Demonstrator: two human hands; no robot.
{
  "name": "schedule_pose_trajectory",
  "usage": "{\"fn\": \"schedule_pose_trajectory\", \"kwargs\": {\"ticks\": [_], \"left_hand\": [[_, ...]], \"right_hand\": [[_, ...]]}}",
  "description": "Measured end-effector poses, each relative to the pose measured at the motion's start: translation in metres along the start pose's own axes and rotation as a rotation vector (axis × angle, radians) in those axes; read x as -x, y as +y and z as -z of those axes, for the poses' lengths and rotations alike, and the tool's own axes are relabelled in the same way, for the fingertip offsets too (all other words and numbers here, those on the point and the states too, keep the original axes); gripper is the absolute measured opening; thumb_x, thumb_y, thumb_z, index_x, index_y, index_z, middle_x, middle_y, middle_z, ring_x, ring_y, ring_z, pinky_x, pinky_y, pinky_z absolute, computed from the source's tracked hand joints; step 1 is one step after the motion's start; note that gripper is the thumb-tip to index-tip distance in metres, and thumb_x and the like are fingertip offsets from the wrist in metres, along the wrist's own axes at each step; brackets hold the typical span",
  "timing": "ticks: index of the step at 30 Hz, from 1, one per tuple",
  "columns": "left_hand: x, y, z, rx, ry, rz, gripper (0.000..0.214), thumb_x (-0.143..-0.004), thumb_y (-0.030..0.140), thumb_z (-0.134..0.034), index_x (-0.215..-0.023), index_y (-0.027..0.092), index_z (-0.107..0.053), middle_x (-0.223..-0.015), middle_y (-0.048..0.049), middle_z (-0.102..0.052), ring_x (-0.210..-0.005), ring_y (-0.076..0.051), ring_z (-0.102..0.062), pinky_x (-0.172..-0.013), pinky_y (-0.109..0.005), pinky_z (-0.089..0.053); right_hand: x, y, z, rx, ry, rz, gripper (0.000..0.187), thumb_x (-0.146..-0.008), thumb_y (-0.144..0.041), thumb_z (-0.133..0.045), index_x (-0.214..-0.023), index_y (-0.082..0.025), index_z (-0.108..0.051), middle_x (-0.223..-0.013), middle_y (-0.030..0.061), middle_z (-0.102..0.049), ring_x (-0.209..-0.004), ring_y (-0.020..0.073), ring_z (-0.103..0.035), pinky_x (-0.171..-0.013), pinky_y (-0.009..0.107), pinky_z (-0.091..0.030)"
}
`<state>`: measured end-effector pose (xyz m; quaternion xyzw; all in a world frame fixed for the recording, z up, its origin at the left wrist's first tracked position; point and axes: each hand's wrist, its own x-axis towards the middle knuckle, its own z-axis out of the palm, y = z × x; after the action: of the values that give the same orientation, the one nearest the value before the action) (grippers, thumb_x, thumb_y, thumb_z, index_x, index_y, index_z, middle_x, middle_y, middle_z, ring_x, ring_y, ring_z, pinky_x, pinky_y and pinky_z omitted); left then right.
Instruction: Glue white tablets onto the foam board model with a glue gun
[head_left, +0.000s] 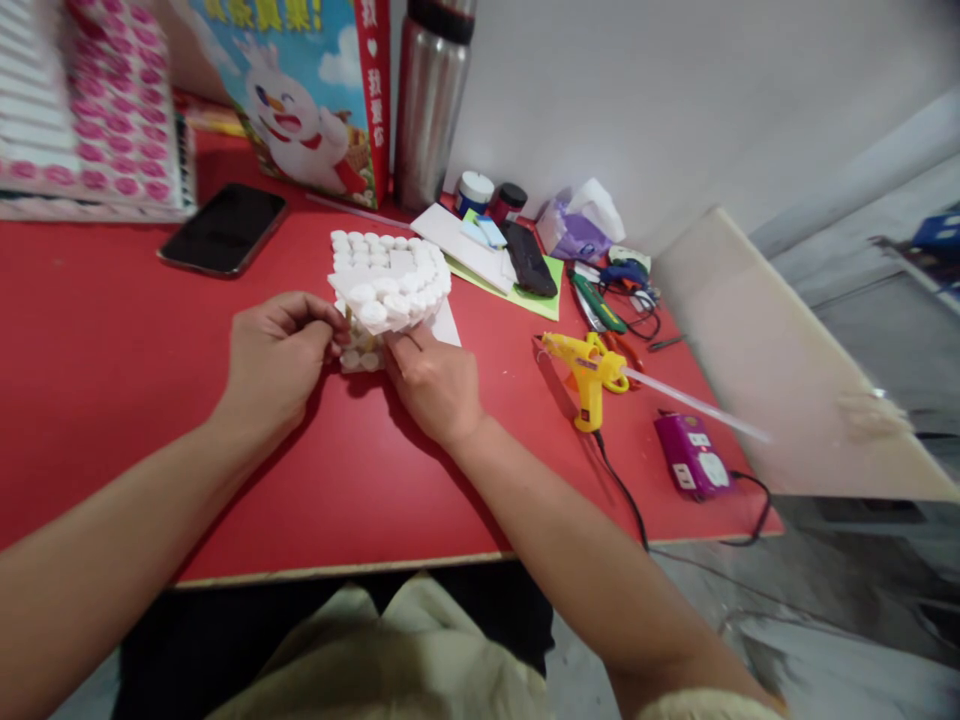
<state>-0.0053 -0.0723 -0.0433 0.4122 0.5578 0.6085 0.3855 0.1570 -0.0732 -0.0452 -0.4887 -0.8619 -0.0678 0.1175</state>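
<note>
A small white model [386,285] covered in round white discs stands on the red table [112,330], near its middle. My left hand [274,360] pinches the model's left lower edge with closed fingers. My right hand [435,385] grips its right lower side, fingers curled under the tilted top panel. Both hands hold the model just above the table.
A yellow glue gun [589,372] with a glue stick lies to the right, its cord running off the front edge. Beside it lies a purple socket [690,455]. A black phone [225,228], a steel flask [429,100], a colourful box [300,90], small paint jars [491,195] and cutters [600,305] stand behind.
</note>
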Motion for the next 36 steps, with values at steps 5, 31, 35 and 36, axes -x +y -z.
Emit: {"fn": "schedule_pose_trajectory", "kwargs": {"ticks": [5,31,35,36], "left_hand": [[0.0,0.001,0.0,0.01,0.004,0.005,0.016,-0.063,0.005,-0.054,-0.066,0.014,-0.067,-0.055,0.0016,-0.063,-0.047,-0.007,-0.053,-0.045,-0.017,-0.043],[0.002,0.0,0.006,0.022,0.047,0.044,0.013,-0.065,0.009,-0.057,-0.071,0.014,-0.067,-0.06,0.0012,-0.065,-0.051,-0.008,-0.055,-0.048,-0.018,-0.044],[0.0,-0.004,0.009,-0.01,0.061,0.021,0.013,-0.066,0.01,-0.057,-0.072,0.015,-0.067,-0.06,0.0015,-0.065,-0.052,-0.009,-0.056,-0.049,-0.02,-0.045],[0.0,-0.004,0.01,-0.015,0.062,0.021,0.013,-0.066,0.011,-0.058,-0.072,0.015,-0.067,-0.061,0.0017,-0.065,-0.052,-0.009,-0.056,-0.049,-0.02,-0.045]], "right_hand": [[0.0,-0.003,0.002,0.03,0.004,-0.016,0.035,-0.11,-0.026,-0.035,-0.113,-0.019,-0.069,-0.113,0.0078,-0.072,-0.076,0.0174,-0.066,-0.054,0.034,-0.03],[0.021,0.012,0.013,-0.183,-0.053,-0.096,0.045,-0.103,-0.026,-0.041,-0.144,-0.025,-0.059,-0.112,0.0067,-0.073,-0.083,0.0196,-0.068,-0.06,0.029,-0.038],[0.018,0.013,0.015,-0.225,-0.04,-0.107,0.044,-0.101,-0.024,-0.043,-0.141,-0.024,-0.061,-0.111,0.0059,-0.074,-0.084,0.0202,-0.069,-0.061,0.029,-0.041],[0.018,0.015,0.019,-0.24,-0.043,-0.121,0.042,-0.101,-0.024,-0.044,-0.138,-0.023,-0.064,-0.111,0.0063,-0.075,-0.085,0.0205,-0.07,-0.063,0.029,-0.043]]}}
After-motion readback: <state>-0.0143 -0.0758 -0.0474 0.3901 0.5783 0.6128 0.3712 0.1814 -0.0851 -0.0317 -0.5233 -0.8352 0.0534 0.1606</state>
